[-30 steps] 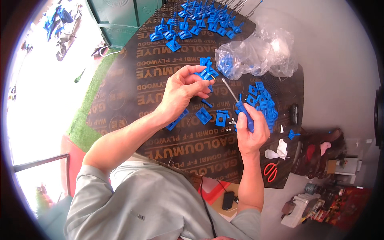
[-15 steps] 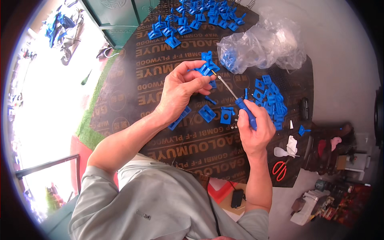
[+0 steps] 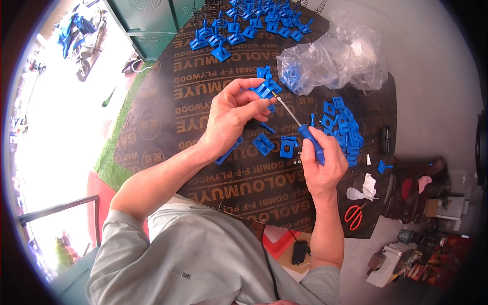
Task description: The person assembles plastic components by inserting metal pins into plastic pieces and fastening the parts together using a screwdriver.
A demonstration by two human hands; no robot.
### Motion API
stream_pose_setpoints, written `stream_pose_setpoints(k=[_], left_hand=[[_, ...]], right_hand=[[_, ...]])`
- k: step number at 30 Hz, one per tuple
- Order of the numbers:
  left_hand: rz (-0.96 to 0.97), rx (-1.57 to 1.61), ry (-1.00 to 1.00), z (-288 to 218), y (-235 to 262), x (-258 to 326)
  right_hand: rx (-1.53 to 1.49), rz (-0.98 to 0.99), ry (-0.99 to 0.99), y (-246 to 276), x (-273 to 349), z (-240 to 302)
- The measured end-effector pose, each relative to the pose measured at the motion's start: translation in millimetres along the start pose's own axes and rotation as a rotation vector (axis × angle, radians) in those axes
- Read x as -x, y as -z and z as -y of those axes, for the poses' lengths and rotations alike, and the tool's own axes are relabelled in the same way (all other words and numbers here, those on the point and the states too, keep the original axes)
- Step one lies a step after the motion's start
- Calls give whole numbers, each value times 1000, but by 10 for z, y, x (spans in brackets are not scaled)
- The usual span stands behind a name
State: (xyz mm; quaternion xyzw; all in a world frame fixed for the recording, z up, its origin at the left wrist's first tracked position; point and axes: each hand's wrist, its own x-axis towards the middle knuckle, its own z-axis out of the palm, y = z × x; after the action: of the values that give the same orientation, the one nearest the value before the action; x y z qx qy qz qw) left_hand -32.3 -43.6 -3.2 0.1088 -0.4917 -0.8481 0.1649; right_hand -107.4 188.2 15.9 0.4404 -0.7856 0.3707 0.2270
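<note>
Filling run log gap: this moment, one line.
left hand: holds blue part | right hand: holds screwdriver, tip at gold stub | nearby: loose blue parts, plastic bag

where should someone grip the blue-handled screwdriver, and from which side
The screwdriver is probably best gripped round its thick blue handle from the near right, as the right hand does; its slim shaft slants away leftward toward the blue plastic part in the left hand.

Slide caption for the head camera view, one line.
The left hand holds a blue part while the right hand points a screwdriver at its brass-coloured piece.
</note>
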Motion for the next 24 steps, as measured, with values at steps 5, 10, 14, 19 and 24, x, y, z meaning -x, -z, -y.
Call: stream_pose_setpoints(k=[5,10,14,19,24], left_hand=[[4,-32,-5,4,-23,13],[9,-41,-18,10,-31,24],[1,-88,-19,-10,-57,35],[-14,-94,-13,-3,-67,40],[-15,-79,-11,3,-54,37]], right_hand=[[-7,9,-8,-1,5,0],[4,17,-23,-1,17,4],[9,6,-5,-4,15,-1],[36,3,14,-3,12,9],[40,1,20,-18,18,16]])
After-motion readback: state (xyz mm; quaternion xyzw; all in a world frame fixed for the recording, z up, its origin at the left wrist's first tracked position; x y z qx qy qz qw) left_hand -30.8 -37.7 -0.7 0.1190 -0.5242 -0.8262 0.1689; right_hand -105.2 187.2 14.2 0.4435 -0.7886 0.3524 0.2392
